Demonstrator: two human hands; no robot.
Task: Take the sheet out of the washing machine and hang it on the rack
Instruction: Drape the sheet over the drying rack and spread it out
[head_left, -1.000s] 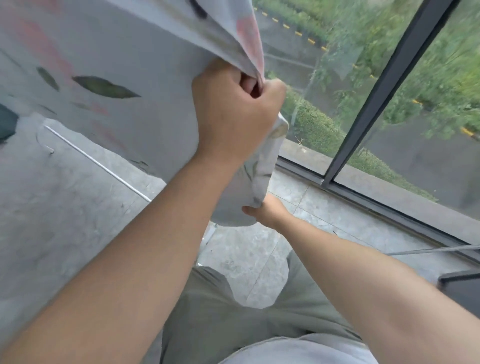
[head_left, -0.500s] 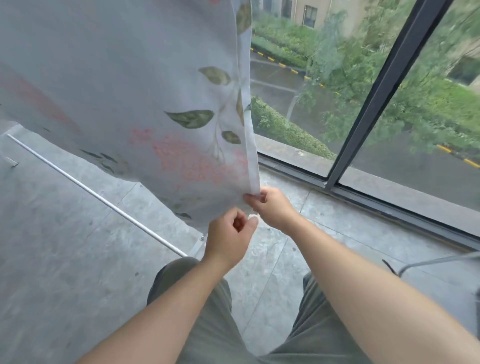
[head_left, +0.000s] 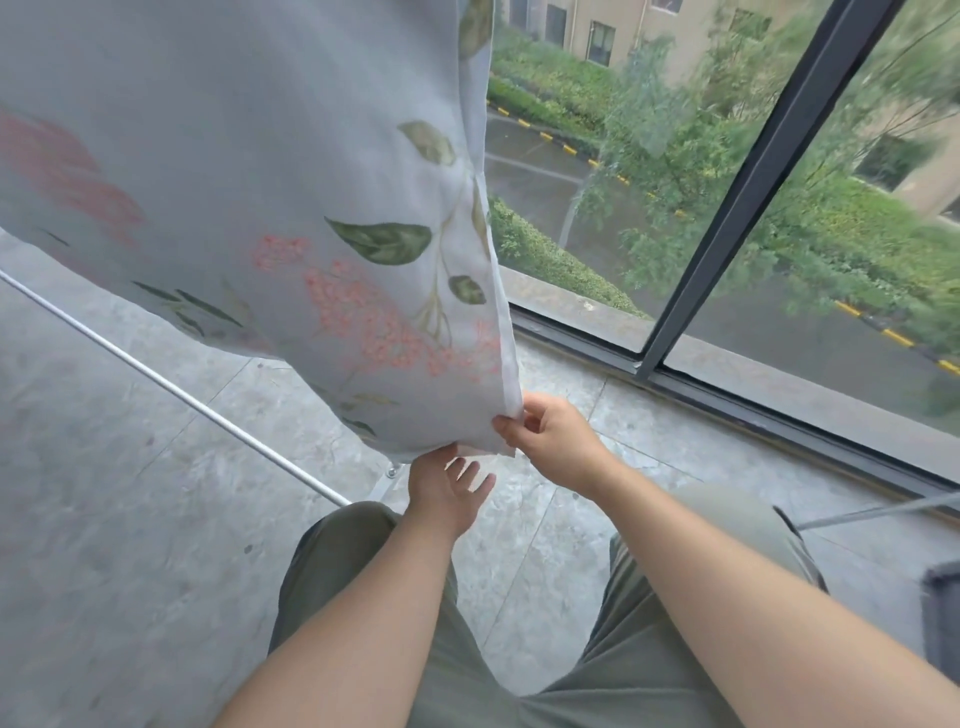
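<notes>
Looking down from head height: a person's legs in olive trousers (head_left: 649, 649) fill 6 o'clock, with two bare forearms reaching up and away from them. Just below centre, the left hand (head_left: 444, 493) is wide, its fingers loosely spread. It sits right at the bottom hem of the sheet, seemingly touching it but gripping nothing. Just beside it, toward 3 o'clock, the right hand (head_left: 553, 441) pinches the sheet's lower corner between thumb and fingers.

The sheet (head_left: 260, 156) is pale grey-blue with green leaves and pink flower clusters. It hangs down from beyond the top edge, filling the view from 9 to 12 o'clock, and its hem hangs clear of the grey tiled floor (head_left: 104, 519). Whatever carries it is out of view overhead. A thin white rail (head_left: 182, 387) runs low from 9 o'clock toward centre and may belong to the rack. Farther off, from 1 to 4 o'clock, a dark-framed window (head_left: 753, 182) shows hedges, a road and a building.

The sheet is out of the washing machine, which is not in view, and appears already draped over its support. What seems left is pulling this corner straight and smoothing the hang.
</notes>
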